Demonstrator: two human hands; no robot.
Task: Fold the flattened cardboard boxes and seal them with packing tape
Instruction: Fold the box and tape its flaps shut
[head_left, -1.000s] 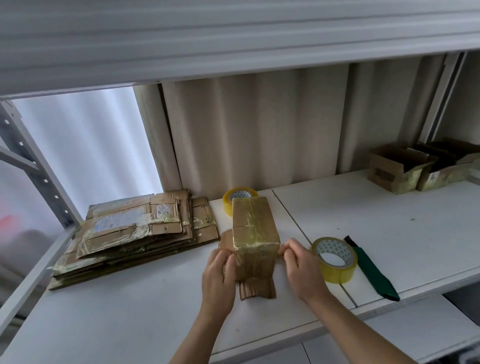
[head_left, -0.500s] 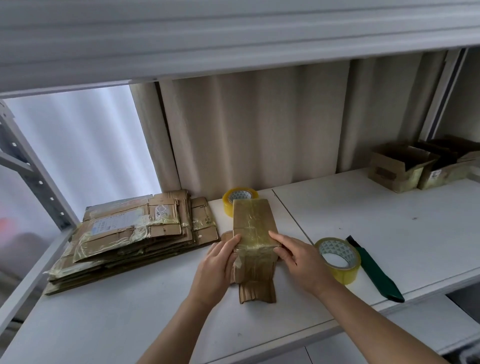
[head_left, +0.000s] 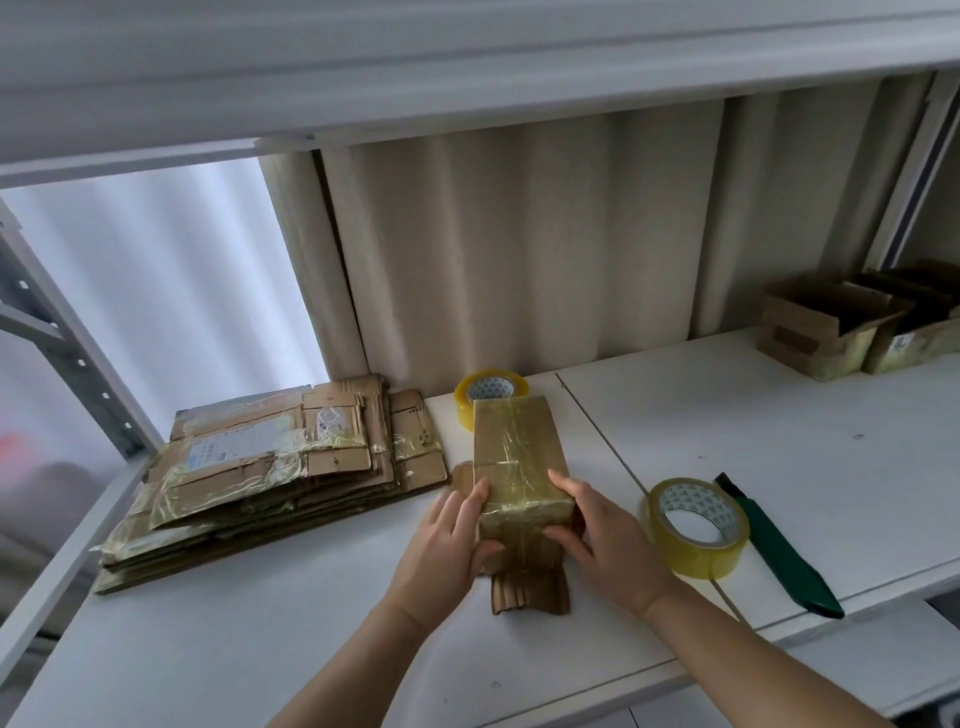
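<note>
**Both hands close on the near end of the taped box**

Since half a second ago, both hands have slid toward the near end of the tall brown cardboard box wrapped in yellowish tape (head_left: 517, 457), which stands on the white shelf board (head_left: 779, 441). Left hand (head_left: 447, 551) grips the box's left side, fingers pressed together along the wall and thumb hooked onto the near face. Right hand (head_left: 602, 540) grips the right side likewise, fingers lying on the top edge, thumb curled onto the near face. Below the thumbs a loose corrugated cardboard flap (head_left: 530, 590) lies flat on the board.

Just right of the right fingers lies a yellowish roll of packing tape (head_left: 696, 525), and beyond it a dark green utility knife (head_left: 779, 551). Behind the box, past the fingertips, sits a second yellowish tape roll (head_left: 491, 387). Left of the left fingers lies a stack of flattened brown cardboard boxes (head_left: 270, 467). Far right stand open brown cardboard boxes (head_left: 831, 332).
</note>
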